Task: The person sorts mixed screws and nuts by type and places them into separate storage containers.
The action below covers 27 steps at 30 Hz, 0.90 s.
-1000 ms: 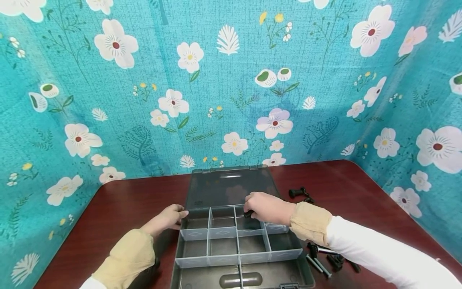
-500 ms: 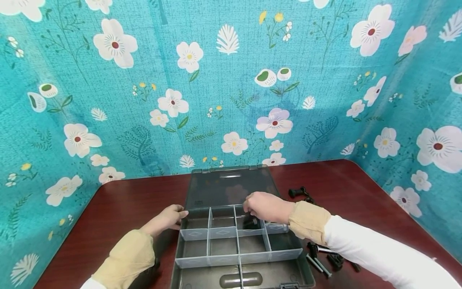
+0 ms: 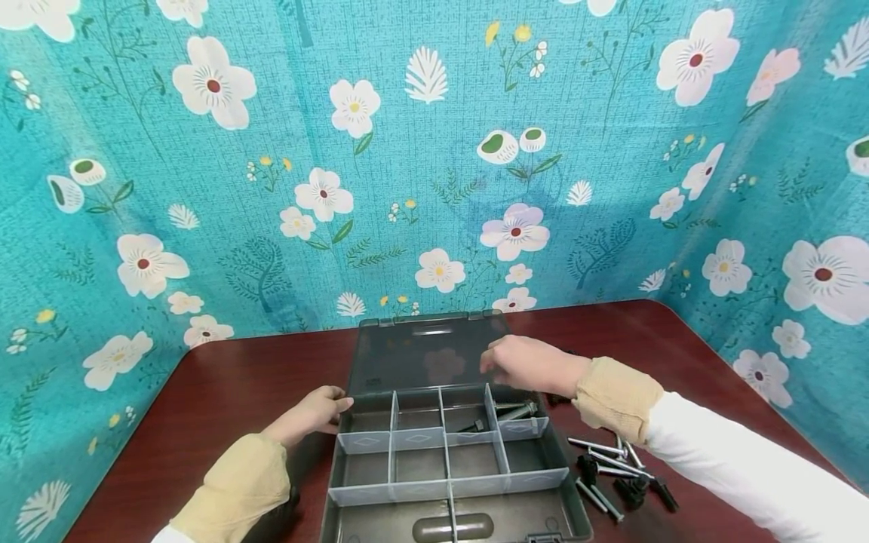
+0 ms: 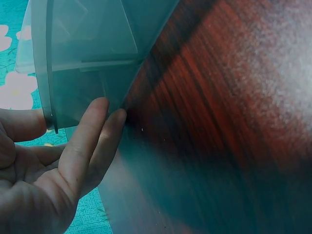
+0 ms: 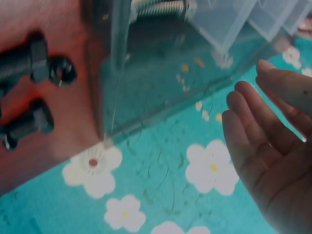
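Observation:
A grey see-through compartment box [image 3: 391,492] lies with its lid [image 3: 400,354] folded back. At its back left corner my left hand [image 3: 315,411] grips the edge; the left wrist view shows the thumb at the rim and two fingertips against the outer wall [image 4: 97,48]. Over the lid's right side hovers my right hand [image 3: 529,362], holding nothing, its fingers loosely bent in the right wrist view. A black bolt [image 3: 477,426] lies in the third back-row compartment. Silver bolts [image 3: 519,412] occupy the back right one.
Right of the box are loose silver bolts [image 3: 614,460] and black bolts [image 3: 631,492] on the dark red table [image 3: 271,362]. More black bolts [image 5: 24,124] lie farther back, partly behind the right arm. A flowered teal cloth [image 3: 407,188] hangs behind.
My right hand has let go of the black bolt in the third compartment, then moved up and right over the lid. The left hand keeps its place.

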Available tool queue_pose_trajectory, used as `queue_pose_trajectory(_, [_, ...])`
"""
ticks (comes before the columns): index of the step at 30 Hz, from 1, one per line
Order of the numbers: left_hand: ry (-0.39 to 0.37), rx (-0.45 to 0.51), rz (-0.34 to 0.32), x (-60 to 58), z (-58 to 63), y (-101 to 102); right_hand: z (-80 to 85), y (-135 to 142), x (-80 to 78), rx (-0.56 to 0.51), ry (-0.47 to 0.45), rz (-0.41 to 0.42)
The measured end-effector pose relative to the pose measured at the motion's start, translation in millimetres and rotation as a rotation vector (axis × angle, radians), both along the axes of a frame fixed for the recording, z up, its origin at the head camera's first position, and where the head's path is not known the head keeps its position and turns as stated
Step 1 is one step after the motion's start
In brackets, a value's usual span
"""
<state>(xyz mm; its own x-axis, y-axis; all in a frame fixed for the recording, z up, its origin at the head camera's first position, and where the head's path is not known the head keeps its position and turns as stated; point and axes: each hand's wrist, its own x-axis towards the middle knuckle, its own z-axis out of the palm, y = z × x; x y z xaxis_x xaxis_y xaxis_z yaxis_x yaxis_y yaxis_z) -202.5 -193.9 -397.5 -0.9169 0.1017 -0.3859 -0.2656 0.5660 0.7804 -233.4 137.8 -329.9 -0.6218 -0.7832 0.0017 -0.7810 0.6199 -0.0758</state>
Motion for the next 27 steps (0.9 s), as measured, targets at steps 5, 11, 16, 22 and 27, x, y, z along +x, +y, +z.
queue_pose_trajectory(5, [-0.001, 0.001, -0.017, 0.2, 0.1, -1.0, 11.2, 14.7, -9.4, -0.005, -0.078, -0.076])
queue_pose_trajectory(11, [-0.012, 0.012, -0.029, 0.0, -0.7, -2.4, 9.8, 31.9, -22.1, -0.028, -0.143, -0.151])
queue_pose_trajectory(16, [-0.016, 0.012, -0.019, 0.1, -1.5, -3.1, 2.3, 44.5, -32.4, -0.046, -0.204, -0.217])
queue_pose_trajectory(22, [-0.015, 0.018, -0.026, 0.7, -1.9, -4.9, -11.1, 58.7, -43.6, -0.064, -0.259, -0.283])
queue_pose_trajectory(27, [-0.013, 0.016, -0.028, 0.6, -0.9, -4.2, -29.6, 70.7, -54.8, -0.081, -0.24, -0.316])
